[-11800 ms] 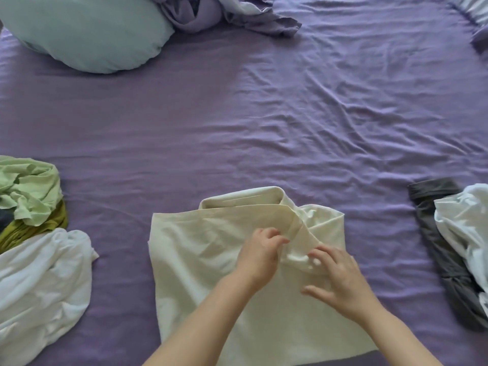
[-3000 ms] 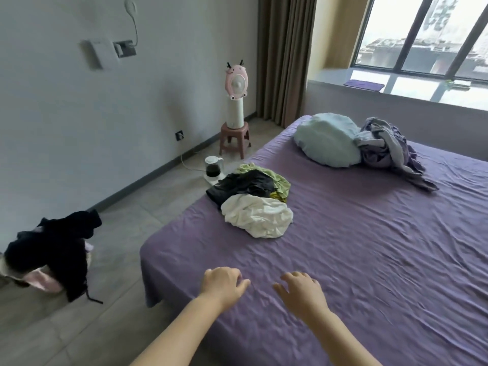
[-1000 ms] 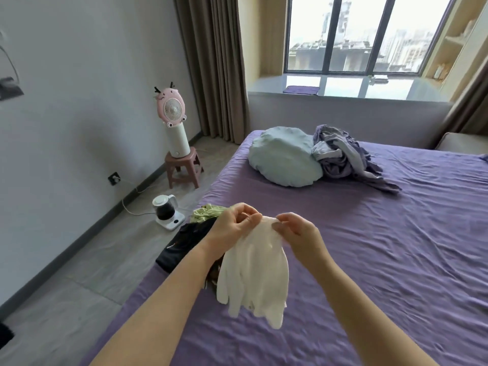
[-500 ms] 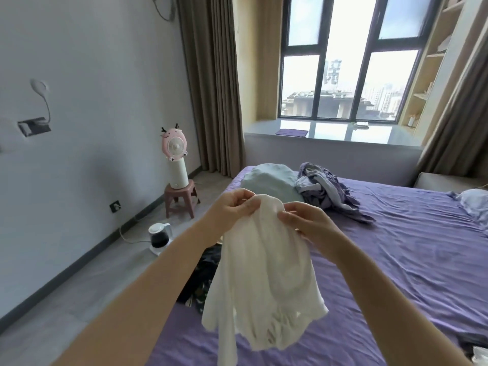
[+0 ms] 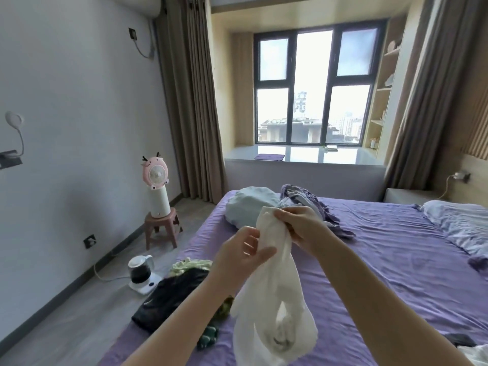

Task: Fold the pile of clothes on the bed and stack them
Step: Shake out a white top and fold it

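A dark-framed window [image 5: 314, 88] fills the far wall and lets in bright daylight. Brown curtains [image 5: 190, 101] hang on both sides of it, and a wide sill [image 5: 303, 155] runs below it. To the right of the window stand pale wooden shelves [image 5: 383, 88]. To its left runs a plain grey wall [image 5: 74, 101]. Below that wall, on the grey floor [image 5: 79, 313], a pink fan [image 5: 155, 175] stands on a small stool [image 5: 161, 229], with a kettle [image 5: 140, 269] near it.

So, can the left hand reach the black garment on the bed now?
Probably not yet: the left hand pinches the white garment, held up with the right hand. The black garment lies uncovered below.
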Tool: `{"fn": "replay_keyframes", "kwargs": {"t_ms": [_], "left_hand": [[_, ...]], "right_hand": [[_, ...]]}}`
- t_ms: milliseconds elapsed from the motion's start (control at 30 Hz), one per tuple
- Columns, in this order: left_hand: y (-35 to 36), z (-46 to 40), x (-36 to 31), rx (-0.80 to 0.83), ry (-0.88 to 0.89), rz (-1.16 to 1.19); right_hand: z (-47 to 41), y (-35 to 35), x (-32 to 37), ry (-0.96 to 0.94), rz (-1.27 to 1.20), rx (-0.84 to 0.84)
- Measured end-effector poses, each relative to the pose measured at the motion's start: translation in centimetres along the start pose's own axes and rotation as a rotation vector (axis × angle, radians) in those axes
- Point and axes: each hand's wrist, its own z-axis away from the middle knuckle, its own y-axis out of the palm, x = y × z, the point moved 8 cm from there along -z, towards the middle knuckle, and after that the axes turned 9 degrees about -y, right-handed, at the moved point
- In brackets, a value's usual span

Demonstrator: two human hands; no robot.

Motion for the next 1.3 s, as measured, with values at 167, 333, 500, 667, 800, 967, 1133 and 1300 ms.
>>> {"fn": "replay_keyframes", "kwargs": {"t_ms": [167, 333, 500, 667, 800, 967, 1133, 1300], "left_hand": [[-0.6, -1.0, 0.3, -0.067, -0.017, -0.07], [0.0, -3.2, -3.0, -0.071, 0.087, -0.033], [1.0, -4.4, -4.8, -0.158, 0.139, -0.279], [0.5, -5.4, -6.3, -0.136, 0.147, -0.181], [-1.4, -6.4, -6.3, -0.101, 0.152, -0.037], [-2.3, -7.1, -5.3, 0.057, 0.129, 0.001], [-3.6, -7.8, -4.8, 0.098, 0.155, -0.292], [-3.9, -7.4, -6.2, 0.127, 0.377, -0.269]], "right_hand": [[-0.3, -0.6, 0.1, 0.005, 0.05, -0.082], [1.8, -0.6, -1.8, 0.001, 0.095, 0.018], [4.1, -2.9, -1.4, -0.249, 0.226, -0.265], [5.6, -1.8, -2.1, -0.369, 0.49, -0.227], [4.4, -3.5, -2.0, -0.272, 0.207, -0.251], [2.5, -3.9, -0.5, -0.242, 0.282, -0.222], [1.5, -4.8, 1.2, -0.273, 0.27, -0.249], [0.9, -2.9, 2.3, -0.244, 0.139, -0.117]]}}
